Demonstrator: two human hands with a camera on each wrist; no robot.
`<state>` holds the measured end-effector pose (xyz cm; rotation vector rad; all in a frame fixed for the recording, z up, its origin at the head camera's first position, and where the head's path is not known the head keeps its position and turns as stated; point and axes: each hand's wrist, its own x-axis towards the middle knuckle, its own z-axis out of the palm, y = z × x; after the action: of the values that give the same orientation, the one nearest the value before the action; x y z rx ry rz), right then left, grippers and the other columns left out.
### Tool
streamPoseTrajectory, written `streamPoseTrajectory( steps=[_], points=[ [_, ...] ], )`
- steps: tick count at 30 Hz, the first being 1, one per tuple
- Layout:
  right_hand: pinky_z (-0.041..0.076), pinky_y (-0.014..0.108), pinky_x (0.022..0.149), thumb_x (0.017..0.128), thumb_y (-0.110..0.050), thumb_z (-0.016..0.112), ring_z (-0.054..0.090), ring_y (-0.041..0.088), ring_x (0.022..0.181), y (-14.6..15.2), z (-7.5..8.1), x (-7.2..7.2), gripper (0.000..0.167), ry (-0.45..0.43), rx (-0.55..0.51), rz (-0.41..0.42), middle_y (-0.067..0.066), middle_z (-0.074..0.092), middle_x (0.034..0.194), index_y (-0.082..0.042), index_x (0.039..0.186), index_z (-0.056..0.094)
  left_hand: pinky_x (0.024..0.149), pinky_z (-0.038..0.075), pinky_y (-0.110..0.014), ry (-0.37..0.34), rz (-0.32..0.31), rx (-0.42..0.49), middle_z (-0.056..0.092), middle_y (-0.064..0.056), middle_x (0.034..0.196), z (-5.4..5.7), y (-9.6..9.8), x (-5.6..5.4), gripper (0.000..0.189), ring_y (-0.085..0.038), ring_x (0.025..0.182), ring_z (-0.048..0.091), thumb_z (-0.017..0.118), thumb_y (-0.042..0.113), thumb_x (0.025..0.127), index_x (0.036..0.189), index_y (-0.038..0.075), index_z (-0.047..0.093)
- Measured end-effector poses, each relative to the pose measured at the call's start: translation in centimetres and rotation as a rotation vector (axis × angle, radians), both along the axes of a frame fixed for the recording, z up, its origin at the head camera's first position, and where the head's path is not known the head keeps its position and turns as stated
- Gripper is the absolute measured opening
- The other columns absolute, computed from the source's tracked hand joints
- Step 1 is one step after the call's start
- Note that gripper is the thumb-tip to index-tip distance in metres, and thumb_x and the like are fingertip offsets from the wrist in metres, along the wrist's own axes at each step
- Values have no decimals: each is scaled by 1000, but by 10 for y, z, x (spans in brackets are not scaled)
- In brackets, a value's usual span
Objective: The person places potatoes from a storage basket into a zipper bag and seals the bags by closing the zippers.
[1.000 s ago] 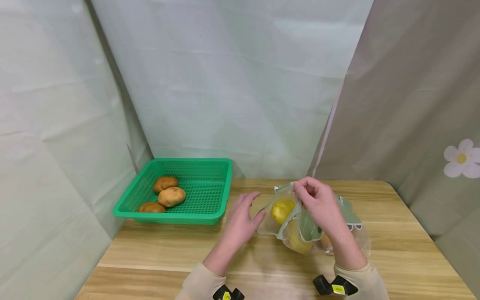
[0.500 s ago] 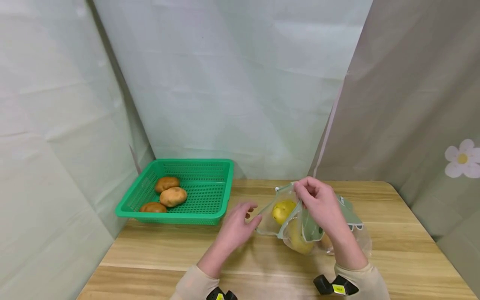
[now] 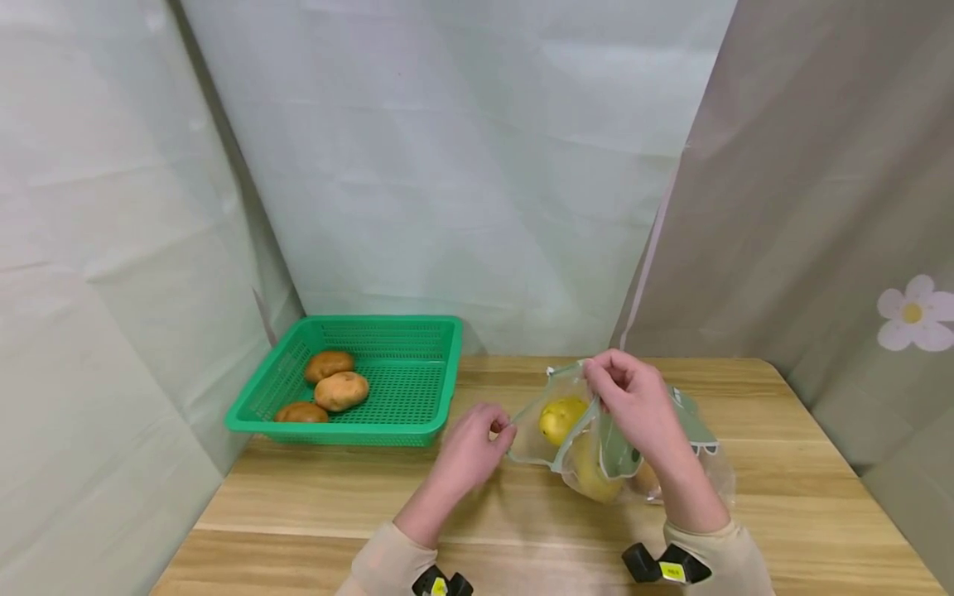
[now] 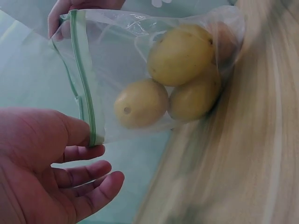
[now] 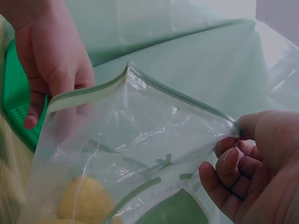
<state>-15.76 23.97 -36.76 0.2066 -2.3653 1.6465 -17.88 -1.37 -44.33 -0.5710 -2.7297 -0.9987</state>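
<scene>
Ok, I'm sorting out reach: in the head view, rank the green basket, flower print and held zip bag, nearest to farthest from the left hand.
1. Held zip bag: touching the left hand, on its right.
2. Green basket: to its left.
3. Flower print: far right.

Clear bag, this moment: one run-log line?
left hand: pinches clear bag at rim | right hand: pinches rim elsewhere | mouth: parted | inside: yellow potatoes | green basket: three brown potatoes
</scene>
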Motion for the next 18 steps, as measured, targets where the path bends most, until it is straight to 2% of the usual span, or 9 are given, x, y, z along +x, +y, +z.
streamPoseTrajectory(
  steps=[5, 8, 13, 18],
  points=[
    [46, 28, 56, 111, -28, 71, 56, 19, 67, 6, 1, -2, 26, 1, -10, -13, 5, 62, 77, -4, 103, 73, 81, 58, -38, 6, -9, 23, 68, 1, 98, 9, 5, -3, 16, -23, 96, 68, 73, 11, 103, 88, 16, 67],
    [45, 27, 55, 111, -27, 71, 56, 19, 66, 10, 5, -3, 26, 25, 4, -23, 6, 62, 76, -2, 102, 72, 80, 57, -37, 19, -14, 43, 69, 0, 101, 18, 7, -7, 20, -22, 97, 68, 70, 11, 103, 85, 18, 63],
    [44, 27, 53, 111, -25, 71, 56, 19, 64, 16, 17, -5, 25, 88, 16, -40, 6, 62, 73, -3, 99, 73, 82, 58, -39, 74, -38, 106, 73, -3, 105, 40, 13, -17, 22, -24, 100, 71, 67, 9, 100, 81, 17, 60],
    [47, 26, 54, 111, -24, 71, 56, 19, 63, 21, 29, -7, 24, 117, 23, -56, 5, 62, 72, -2, 100, 73, 87, 59, -44, 110, -51, 176, 78, -9, 119, 64, 20, -28, 21, -30, 108, 73, 64, 8, 98, 79, 15, 60]
  ],
)
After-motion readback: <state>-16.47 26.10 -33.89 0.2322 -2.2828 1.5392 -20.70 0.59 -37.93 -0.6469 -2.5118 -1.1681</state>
